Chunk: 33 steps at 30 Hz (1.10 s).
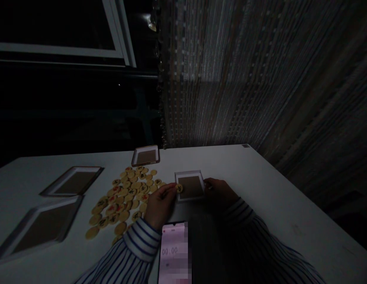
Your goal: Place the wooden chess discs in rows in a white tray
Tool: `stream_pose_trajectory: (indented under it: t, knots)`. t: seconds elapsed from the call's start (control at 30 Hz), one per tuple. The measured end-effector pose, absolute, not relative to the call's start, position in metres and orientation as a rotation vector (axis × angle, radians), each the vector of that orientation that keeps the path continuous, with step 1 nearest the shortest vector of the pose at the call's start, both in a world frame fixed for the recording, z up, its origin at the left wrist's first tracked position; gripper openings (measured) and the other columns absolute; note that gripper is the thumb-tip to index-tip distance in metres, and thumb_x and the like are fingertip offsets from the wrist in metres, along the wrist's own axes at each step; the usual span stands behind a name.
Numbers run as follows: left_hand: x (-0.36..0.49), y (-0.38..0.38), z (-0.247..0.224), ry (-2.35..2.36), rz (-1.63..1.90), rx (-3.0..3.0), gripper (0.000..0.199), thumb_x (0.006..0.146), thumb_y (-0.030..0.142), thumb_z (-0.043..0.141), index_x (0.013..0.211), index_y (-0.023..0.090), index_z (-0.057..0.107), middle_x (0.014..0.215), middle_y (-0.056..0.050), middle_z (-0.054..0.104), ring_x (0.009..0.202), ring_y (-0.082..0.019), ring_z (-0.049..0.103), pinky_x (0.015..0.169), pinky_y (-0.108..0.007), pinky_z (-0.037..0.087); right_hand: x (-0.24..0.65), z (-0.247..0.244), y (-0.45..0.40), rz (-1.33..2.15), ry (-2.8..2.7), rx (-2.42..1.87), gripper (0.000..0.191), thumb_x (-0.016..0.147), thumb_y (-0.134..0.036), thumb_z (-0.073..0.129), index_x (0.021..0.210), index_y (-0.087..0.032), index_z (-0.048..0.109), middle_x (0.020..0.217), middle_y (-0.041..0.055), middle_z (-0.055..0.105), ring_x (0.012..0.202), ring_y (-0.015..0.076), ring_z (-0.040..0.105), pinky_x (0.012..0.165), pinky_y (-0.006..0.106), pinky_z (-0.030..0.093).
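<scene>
Between the fingertips of my left hand (160, 203) is a round xiangqi piece (179, 188) with a dark character on its face. It is held at the left wall of a shallow open box (191, 186), whose brown bottom is bare apart from that piece at its edge. My right hand (219, 193) is closed at the box's right wall, its fingers pinched on or against the rim; part of the hand lies in shadow. Left of my left hand, many xiangqi pieces (123, 192) lie in a loose heap, some showing red or black characters, others blank.
Other shallow boxes stand on the white table (278, 221): one at the back (145, 162), one at the left (96, 170) and a larger one at the front left (72, 221). A lit phone (171, 260) shows 00:00 below my hands. A string curtain (213, 79) hangs behind.
</scene>
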<state>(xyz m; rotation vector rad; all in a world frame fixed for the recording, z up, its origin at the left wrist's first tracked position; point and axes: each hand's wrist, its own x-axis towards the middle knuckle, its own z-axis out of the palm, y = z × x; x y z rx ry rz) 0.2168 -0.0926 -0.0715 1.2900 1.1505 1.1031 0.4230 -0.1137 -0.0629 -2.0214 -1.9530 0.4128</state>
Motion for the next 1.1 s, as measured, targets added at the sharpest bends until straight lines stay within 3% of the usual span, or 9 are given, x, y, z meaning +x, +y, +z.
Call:
stream_pose_trajectory:
  t: [0.73, 0.9, 1.1]
  knots:
    - [0.215, -0.091, -0.079, 1.137, 1.102, 1.33, 0.031, 0.065, 0.034, 0.063, 0.087, 0.013, 0.066, 0.085, -0.008, 0.069, 0.083, -0.02, 0.063, 0.079, -0.032, 0.047, 0.421, -0.061, -0.119, 0.386, -1.948, -1.963, 0.03, 0.071, -0.013, 0.048, 0.1, -0.012, 0.059, 0.087, 0.0084, 0.067, 0.075, 0.0162, 0.062, 0.065, 0.023, 0.045]
    - [0.216, -0.091, -0.079, 1.136, 1.16, 1.341, 0.029, 0.066, 0.033, 0.063, 0.088, 0.014, 0.066, 0.087, -0.007, 0.069, 0.085, -0.019, 0.062, 0.081, -0.031, 0.046, 0.42, -0.06, -0.118, 0.136, -1.853, -2.044, 0.025, 0.076, -0.021, 0.045, 0.095, -0.018, 0.061, 0.085, 0.0056, 0.068, 0.075, 0.0179, 0.062, 0.066, 0.027, 0.044]
    - [0.22, -0.093, -0.076, 1.133, 1.182, 1.326, 0.028, 0.068, 0.033, 0.062, 0.089, 0.015, 0.066, 0.089, -0.006, 0.069, 0.088, -0.019, 0.061, 0.084, -0.031, 0.044, 0.413, -0.059, -0.118, 0.063, -1.879, -1.645, 0.022, 0.078, -0.022, 0.045, 0.089, -0.015, 0.063, 0.086, 0.008, 0.067, 0.075, 0.0159, 0.061, 0.068, 0.026, 0.046]
